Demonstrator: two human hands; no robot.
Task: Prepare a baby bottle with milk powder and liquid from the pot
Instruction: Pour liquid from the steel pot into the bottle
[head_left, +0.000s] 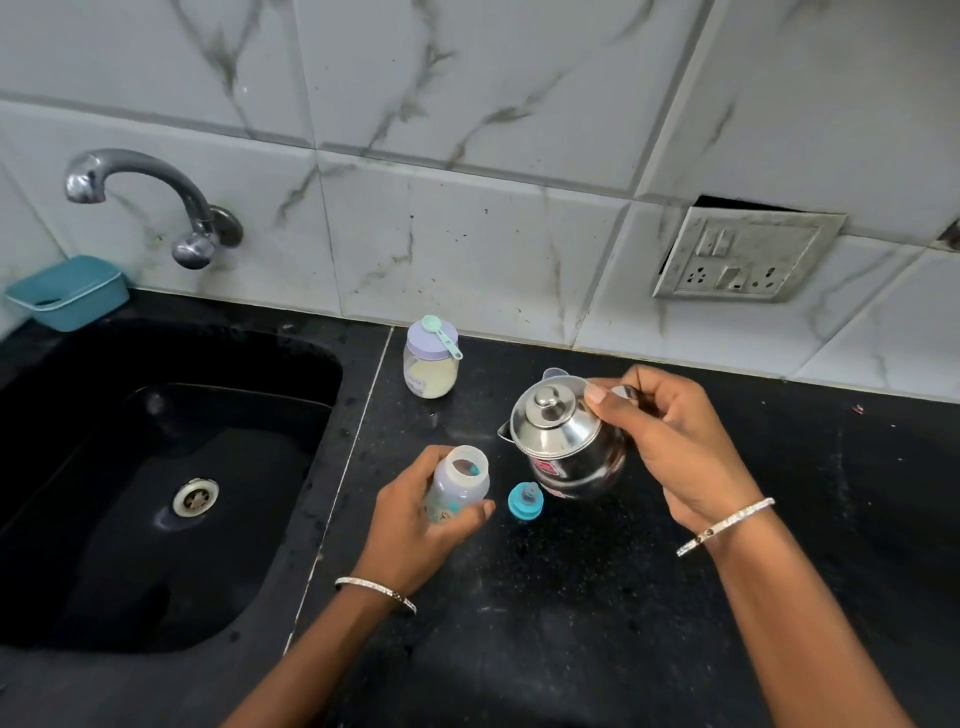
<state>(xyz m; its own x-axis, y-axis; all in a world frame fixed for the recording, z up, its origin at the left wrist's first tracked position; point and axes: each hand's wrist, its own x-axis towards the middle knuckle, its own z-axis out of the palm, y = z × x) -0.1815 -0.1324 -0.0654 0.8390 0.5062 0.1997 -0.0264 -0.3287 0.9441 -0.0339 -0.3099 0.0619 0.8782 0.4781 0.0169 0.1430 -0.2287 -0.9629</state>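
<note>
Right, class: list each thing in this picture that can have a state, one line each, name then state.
baby bottle: open, held in the left hand
teat cap: off, on the counter
steel pot: lid on, tilted, held by the right hand
powder jar: lid on, scoop resting on top
tap: no water running
sink: plug hole unplugged

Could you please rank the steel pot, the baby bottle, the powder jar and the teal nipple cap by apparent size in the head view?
1. Steel pot, clearly largest.
2. Baby bottle and powder jar: look alike; the jar stands farther away and the left hand partly hides the bottle, so unranked.
3. Teal nipple cap, smallest.
</note>
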